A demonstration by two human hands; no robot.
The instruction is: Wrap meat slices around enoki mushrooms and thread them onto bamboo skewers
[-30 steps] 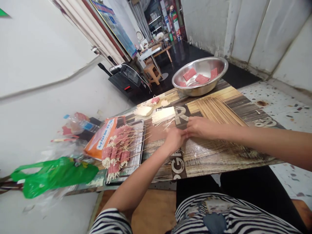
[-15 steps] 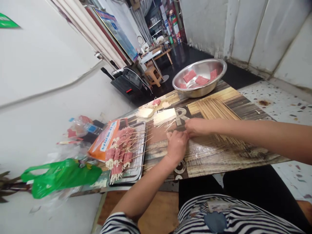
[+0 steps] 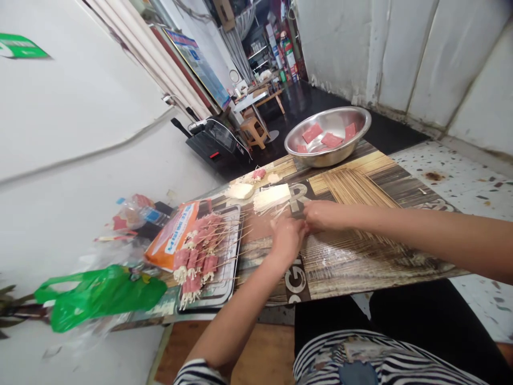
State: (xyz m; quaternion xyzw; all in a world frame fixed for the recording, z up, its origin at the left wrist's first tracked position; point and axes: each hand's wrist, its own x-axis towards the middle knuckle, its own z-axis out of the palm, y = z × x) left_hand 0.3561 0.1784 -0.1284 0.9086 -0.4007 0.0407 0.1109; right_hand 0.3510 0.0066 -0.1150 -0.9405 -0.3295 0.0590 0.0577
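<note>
My left hand [image 3: 287, 237] and my right hand [image 3: 319, 214] meet fingertip to fingertip over the middle of the low table [image 3: 401, 184]. Both have their fingers curled and pressed together on something too small to make out. Right behind them lies a white bundle of enoki mushrooms [image 3: 271, 197]. A spread of bamboo skewers [image 3: 352, 187] lies under and past my right forearm. To the left, a metal tray [image 3: 230, 267] carries several finished skewers of pink meat rolled round mushrooms [image 3: 197, 252].
A steel bowl [image 3: 327, 136] with pink meat slices stands at the table's far end. An orange packet [image 3: 173, 235] and a green plastic bag [image 3: 100, 294] lie left of the tray. A black machine [image 3: 216, 144] and a wooden stool [image 3: 254, 131] stand on the floor beyond.
My two hands stay together at the same spot, their fingers shifting slightly. The head camera has tilted a little, so the table sits slightly lower in view.
</note>
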